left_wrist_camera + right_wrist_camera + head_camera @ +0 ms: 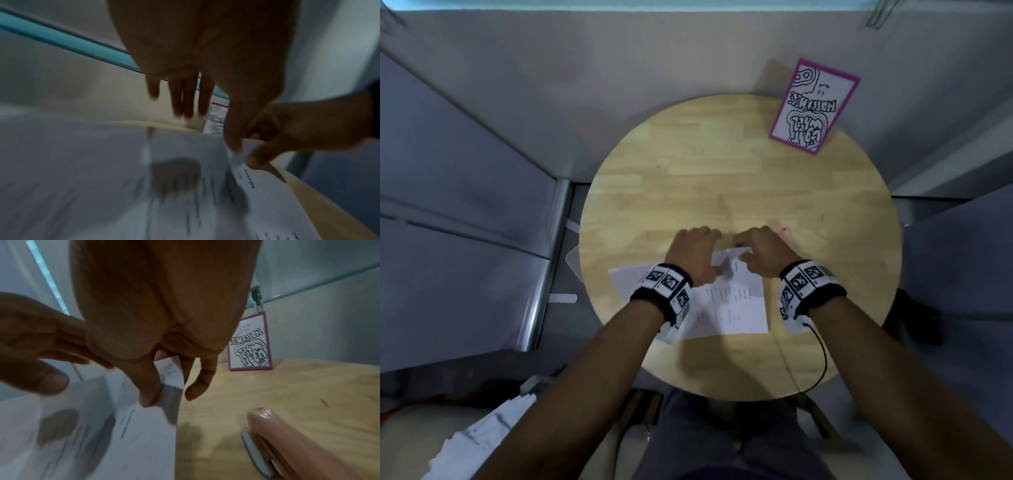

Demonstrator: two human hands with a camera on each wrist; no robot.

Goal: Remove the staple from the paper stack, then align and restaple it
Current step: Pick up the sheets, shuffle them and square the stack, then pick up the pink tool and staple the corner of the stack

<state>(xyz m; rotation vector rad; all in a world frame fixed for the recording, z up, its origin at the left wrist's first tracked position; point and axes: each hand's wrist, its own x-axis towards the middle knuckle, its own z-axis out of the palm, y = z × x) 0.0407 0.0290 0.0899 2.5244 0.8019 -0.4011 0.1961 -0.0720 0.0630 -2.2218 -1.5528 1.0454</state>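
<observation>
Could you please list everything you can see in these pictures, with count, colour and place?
paper stack: one, white, printed, near edge of table.
stapler: one, pink, on table right of the stack.
card: one, purple-bordered, black drawing, far right of table.
table: one, round, light wood.
loose papers: several, white, floor at lower left.
left hand: fingers straight over the stack.
right hand: pinching the stack's top corner.

A pink-framed card (814, 106) with black doodle lettering stands propped at the far right edge of a round wooden table (705, 178).
</observation>
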